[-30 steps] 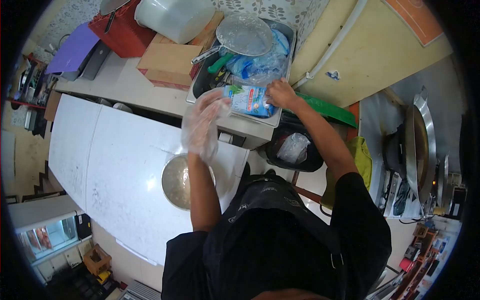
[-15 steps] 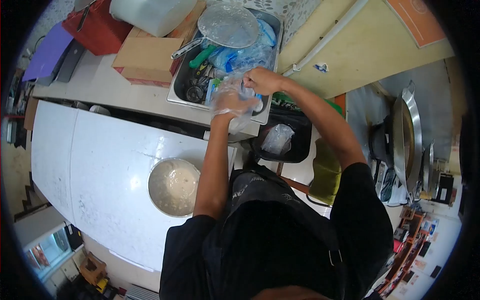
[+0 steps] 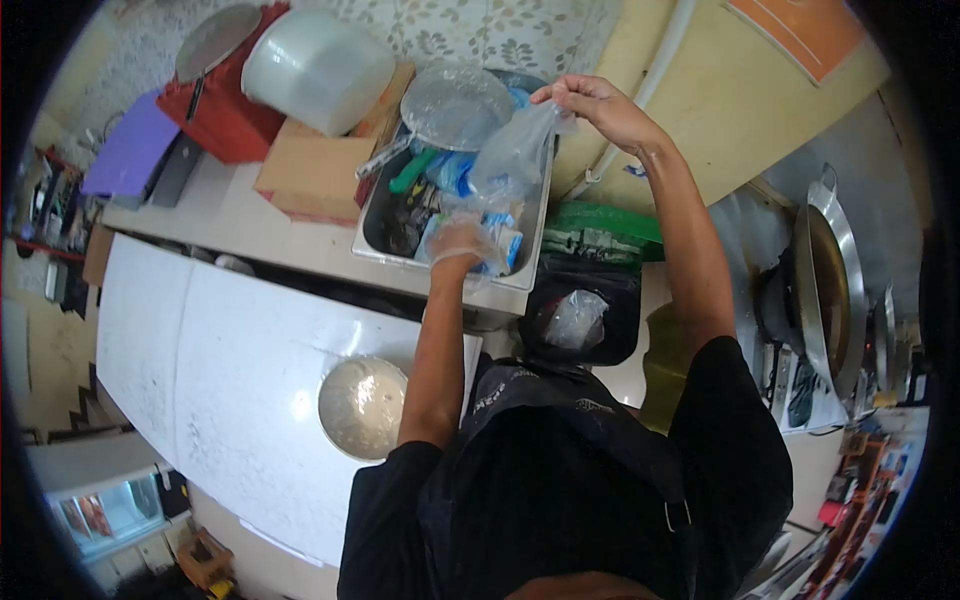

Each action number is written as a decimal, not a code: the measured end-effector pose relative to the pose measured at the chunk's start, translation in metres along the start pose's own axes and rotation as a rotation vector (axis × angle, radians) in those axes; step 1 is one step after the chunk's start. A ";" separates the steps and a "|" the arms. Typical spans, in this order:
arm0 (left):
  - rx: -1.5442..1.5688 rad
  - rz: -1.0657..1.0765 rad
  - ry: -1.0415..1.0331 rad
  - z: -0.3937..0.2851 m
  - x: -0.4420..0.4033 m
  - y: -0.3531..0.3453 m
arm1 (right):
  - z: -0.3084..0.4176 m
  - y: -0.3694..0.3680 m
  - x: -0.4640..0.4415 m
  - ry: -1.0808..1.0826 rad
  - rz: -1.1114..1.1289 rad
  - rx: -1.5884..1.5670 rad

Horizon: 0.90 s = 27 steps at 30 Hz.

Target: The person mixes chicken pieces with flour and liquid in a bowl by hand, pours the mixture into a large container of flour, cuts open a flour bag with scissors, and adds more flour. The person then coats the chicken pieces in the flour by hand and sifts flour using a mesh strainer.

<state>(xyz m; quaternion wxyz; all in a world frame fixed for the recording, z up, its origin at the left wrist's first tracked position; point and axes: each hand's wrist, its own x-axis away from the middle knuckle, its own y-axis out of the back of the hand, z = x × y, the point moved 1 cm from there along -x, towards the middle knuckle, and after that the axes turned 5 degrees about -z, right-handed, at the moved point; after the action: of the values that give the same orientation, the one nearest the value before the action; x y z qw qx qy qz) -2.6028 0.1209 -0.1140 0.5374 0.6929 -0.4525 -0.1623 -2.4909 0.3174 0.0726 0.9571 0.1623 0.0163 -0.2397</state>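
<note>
My left hand [image 3: 460,243], in a loose clear plastic glove, is low over the near part of the metal basin [image 3: 375,235]. Its fingers are blurred under the plastic. Higher up and to the right, my bare right hand [image 3: 608,112] pinches a thin clear plastic piece [image 3: 520,148]. That piece hangs down toward the basin; whether it is a glove or a bag I cannot tell. A round strainer [image 3: 455,105] lies across the basin's far side. Beneath are a green handle [image 3: 411,172], blue plastic wrapping [image 3: 452,175] and dark utensils.
A pot of pale batter [image 3: 362,408] stands on the white surface [image 3: 230,350] at left. Below the basin is a black bin [image 3: 625,335] with clear plastic in it. A cardboard box [image 3: 310,168] and a translucent tub [image 3: 318,70] are behind. A large wok [image 3: 835,280] is at right.
My right hand has moved from beside the left hand up and to the right, drawing the clear plastic out. My left hand has moved slightly lower in view. The whole view has shifted.
</note>
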 end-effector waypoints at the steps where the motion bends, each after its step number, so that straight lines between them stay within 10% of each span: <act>1: -0.020 0.065 0.001 0.000 -0.002 -0.003 | 0.006 0.008 0.007 -0.050 -0.071 -0.174; 7: 0.712 -0.881 -0.190 -0.023 0.032 0.048 | -0.018 0.004 0.045 -0.126 -0.317 -0.407; 11: 0.372 -1.161 -0.800 -0.090 0.083 0.114 | -0.018 -0.010 0.085 -0.084 -0.434 -0.372; 14: 0.430 -0.854 -1.056 -0.105 0.061 0.073 | -0.012 -0.009 0.130 -0.039 -0.623 -0.281; 17: 1.062 -0.163 -0.410 -0.142 0.093 0.057 | -0.004 0.005 0.195 -0.113 -0.811 -0.189; 21: 1.683 0.262 -0.310 -0.207 0.151 0.038 | -0.015 0.025 0.294 -0.077 -0.832 -0.247; 27: 1.414 0.332 -0.578 -0.246 0.170 -0.050 | -0.033 0.024 0.442 -0.124 -0.648 -0.567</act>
<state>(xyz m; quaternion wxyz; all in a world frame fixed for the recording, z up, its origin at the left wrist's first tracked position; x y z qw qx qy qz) -2.3139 0.1317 -0.0228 -0.1534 0.7243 -0.6682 0.0728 -2.0873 0.1476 0.0007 0.8383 -0.1352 0.0740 -0.5229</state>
